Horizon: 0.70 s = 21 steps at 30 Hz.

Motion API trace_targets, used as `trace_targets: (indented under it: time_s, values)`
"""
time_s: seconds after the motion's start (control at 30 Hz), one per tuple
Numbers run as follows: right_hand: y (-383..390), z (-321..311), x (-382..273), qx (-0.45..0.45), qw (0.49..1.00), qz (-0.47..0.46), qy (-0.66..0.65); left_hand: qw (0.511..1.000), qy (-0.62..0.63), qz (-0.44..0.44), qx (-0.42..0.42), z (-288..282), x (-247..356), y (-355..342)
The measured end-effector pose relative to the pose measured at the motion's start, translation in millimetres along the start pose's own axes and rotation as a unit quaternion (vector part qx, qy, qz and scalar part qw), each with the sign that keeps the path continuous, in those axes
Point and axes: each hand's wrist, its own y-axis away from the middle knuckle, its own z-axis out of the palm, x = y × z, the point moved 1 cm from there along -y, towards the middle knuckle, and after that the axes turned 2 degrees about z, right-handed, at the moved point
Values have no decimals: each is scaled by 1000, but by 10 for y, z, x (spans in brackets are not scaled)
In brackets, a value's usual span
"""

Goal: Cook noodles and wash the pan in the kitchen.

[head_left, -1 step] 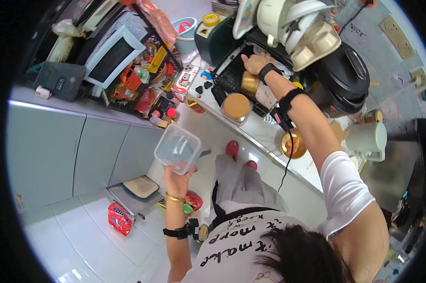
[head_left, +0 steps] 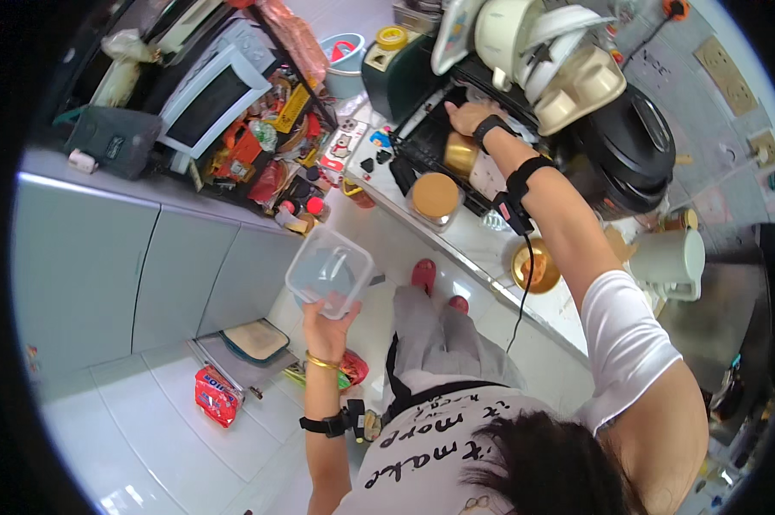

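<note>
The left hand (head_left: 329, 319) is closed on the lower edge of a clear plastic container (head_left: 329, 271), square with rounded corners and thin glossy walls, and holds it in the air above the pale tiled floor (head_left: 147, 412), away from the surface (head_left: 482, 240). The right hand (head_left: 466, 116) is stretched far forward into a dark tray (head_left: 422, 142) at the back of the white surface; its fingers lie flat there, and it is not possible to tell if they hold something. Just beside this hand stands a shiny golden metal cup (head_left: 460, 154), and nearer to the person a glass jar with a round wooden lid (head_left: 435, 197). A round golden bowl (head_left: 535, 268) sits at the surface edge, near a pale green plastic jug (head_left: 671, 257). On the floor lies a flat red packet (head_left: 216, 395) with white and blue print.
</note>
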Motion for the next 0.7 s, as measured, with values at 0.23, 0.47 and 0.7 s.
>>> trace_targets:
  time_s: [0.23, 0.47, 0.7]
  values:
    - [-17, 119, -337, 26, 992, 66, 99, 1000, -10, -6, 19, 32, -157, 92]
    - [472, -78, -350, 363, 847, -348, 175, 998, -60, -27, 6, 211, -134, -259]
    - [1565, -390, -245, 404, 690, -596, -76, 992, -109, -64, -19, 581, -11, -532]
